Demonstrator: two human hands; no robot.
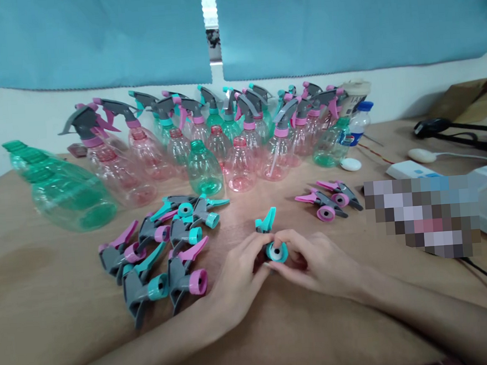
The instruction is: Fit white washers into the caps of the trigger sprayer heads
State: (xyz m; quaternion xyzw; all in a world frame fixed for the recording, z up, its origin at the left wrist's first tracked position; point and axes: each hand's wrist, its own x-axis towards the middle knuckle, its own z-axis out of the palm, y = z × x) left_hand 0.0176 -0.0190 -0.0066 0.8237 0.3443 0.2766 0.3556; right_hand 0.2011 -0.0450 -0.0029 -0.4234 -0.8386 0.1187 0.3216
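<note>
My left hand (237,280) and my right hand (316,263) meet at the middle of the wooden table (46,285). Together they pinch a teal spray-trigger head (272,241), its round collar facing me and its lever sticking up. A pile of several loose grey trigger heads (165,249) with pink or teal collars lies just left of my left hand. Two more pink-collared heads (330,201) lie beyond my right hand.
Several pink and green plastic spray bottles (224,145) stand in a cluster at the back, many with triggers fitted. A large green bottle (64,189) lies on its side at the left. White boxes, cables and a mouse (420,156) fill the right side.
</note>
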